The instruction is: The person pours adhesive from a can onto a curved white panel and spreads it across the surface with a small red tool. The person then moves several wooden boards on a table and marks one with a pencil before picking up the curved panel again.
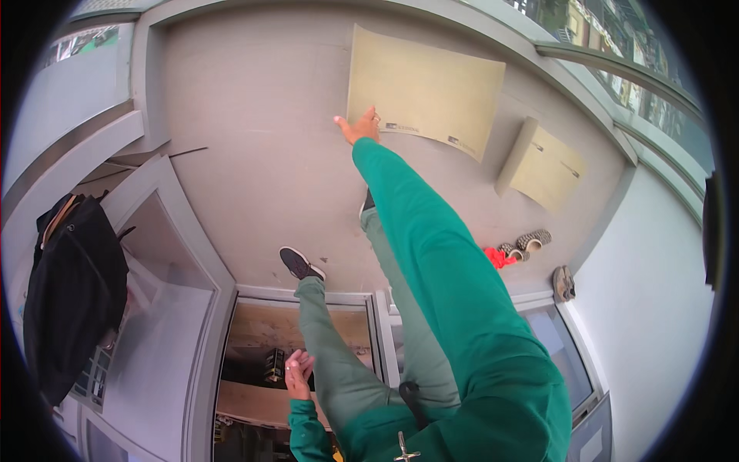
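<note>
My right arm, in a green sleeve, stretches far forward. At its end my right hand (360, 127) is over the near left corner of a large pale yellow sheet (431, 88) on the floor. Its thumb points left, apart from the fingers, and I see no grip on the sheet. My left hand (299, 373) hangs near my left thigh with loosely bent fingers and nothing visible in it. To the right of the large sheet is a smaller piece of similar yellow sheet (546, 165), its left edge curled up.
My left shoe (300, 263) stands on the beige floor (254, 154) beyond a door threshold. Patterned shoes (531, 242), a red cloth (499, 258) and a brown shoe (563, 283) lie right. A black jacket (77, 285) hangs by the open door (204, 254) at left.
</note>
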Action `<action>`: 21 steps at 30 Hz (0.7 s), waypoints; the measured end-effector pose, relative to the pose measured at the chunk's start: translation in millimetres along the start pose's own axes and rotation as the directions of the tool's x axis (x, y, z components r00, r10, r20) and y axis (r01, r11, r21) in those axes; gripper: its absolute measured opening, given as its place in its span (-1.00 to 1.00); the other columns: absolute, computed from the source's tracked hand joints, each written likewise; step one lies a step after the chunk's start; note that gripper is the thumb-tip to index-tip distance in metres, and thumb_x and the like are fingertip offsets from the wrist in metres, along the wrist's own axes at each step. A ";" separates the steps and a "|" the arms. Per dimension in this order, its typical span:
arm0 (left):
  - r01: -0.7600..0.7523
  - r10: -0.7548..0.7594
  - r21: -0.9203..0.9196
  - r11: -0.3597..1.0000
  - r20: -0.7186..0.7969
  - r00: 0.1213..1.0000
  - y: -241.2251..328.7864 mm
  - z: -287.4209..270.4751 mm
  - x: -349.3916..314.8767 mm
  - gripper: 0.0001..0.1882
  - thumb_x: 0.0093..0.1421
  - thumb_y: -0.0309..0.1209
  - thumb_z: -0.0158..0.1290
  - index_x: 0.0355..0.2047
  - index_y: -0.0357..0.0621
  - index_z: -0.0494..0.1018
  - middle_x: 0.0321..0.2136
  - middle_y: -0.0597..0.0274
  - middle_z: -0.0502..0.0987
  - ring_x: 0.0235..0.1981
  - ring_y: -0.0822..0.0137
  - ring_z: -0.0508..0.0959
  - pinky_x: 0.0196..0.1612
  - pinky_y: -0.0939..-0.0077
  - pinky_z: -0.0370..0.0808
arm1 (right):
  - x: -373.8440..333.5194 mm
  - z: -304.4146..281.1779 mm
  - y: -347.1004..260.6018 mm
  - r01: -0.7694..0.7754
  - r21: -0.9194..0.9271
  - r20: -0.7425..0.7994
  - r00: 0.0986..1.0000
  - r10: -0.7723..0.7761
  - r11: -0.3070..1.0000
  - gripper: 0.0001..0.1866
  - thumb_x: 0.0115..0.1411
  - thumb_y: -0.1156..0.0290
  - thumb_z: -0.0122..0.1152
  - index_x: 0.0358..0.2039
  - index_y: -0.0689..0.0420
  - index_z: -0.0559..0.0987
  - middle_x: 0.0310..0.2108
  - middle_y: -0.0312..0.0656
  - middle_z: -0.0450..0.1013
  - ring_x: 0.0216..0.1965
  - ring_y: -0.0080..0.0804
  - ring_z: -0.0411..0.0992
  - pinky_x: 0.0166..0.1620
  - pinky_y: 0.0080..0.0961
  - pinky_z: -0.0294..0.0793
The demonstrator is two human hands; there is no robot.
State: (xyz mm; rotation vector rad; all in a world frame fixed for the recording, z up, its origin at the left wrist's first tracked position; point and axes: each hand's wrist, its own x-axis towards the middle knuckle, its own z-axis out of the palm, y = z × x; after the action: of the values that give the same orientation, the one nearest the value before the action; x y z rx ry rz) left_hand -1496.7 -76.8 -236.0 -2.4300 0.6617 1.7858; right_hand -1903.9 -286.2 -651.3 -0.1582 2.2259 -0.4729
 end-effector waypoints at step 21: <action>-0.800 0.769 0.230 0.554 0.227 0.598 101.2 -11.9 2.8 -0.55 0.25 -0.26 0.06 0.07 -0.25 0.33 -0.06 0.03 0.46 0.02 0.16 0.45 0.11 0.29 0.35 | -355.4 -358.6 -35.2 0.757 -0.337 0.736 0.583 -0.344 0.560 -0.43 0.07 0.27 0.15 0.11 0.13 0.36 -0.09 0.20 0.45 -0.03 0.12 0.42 0.03 -0.13 0.40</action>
State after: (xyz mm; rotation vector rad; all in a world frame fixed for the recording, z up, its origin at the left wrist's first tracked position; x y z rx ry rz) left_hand -1522.7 -172.9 -213.8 -1.8937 2.1102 1.7699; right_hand -1950.4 -122.0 -174.8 -1.2948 1.5305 0.0430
